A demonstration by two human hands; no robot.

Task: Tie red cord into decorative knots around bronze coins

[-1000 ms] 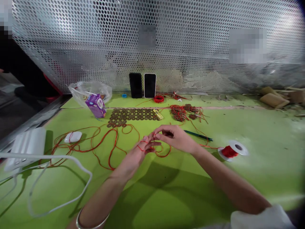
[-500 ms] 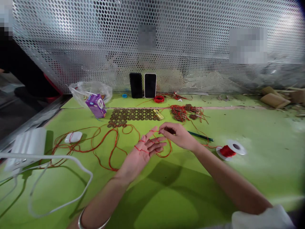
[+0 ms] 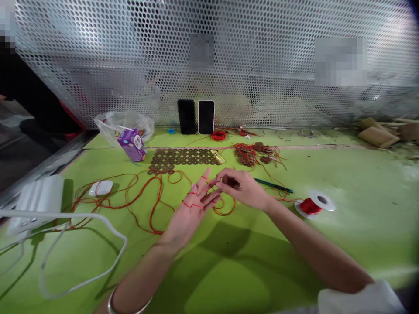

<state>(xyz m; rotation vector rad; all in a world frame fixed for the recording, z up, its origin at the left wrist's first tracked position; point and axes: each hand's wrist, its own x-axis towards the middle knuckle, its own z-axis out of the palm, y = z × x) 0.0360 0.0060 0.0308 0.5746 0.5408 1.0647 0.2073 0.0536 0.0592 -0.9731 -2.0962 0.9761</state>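
Note:
Palm up and fingers spread, my left hand (image 3: 193,205) is open, with thin red cord (image 3: 192,206) looped across its palm, thumb and fingers. My right hand (image 3: 244,187) is closed in a pinch at the left fingertips, on a strand of that cord. A slack loop of it hangs below and between the hands. Right of my right hand lies a white spool (image 3: 322,201) wound with red thread. A dark green pen (image 3: 275,186) rests just behind my right wrist. Beyond the hands, brown round coins (image 3: 183,157) with centre holes lie in rows.
Coins tied with red cord (image 3: 247,153) are heaped behind, near a yellow cutter (image 3: 217,156). Two phones (image 3: 206,117) lean on the perforated metal screen (image 3: 262,56). At left are loose cords (image 3: 131,203), a purple carton (image 3: 131,145), a white earbud case (image 3: 101,188) and a white cable (image 3: 121,250).
My right hand has shifted from the left index fingertip to the neighbouring fingertips. The left fingers have straightened and tilted upward. The spool has moved slightly left.

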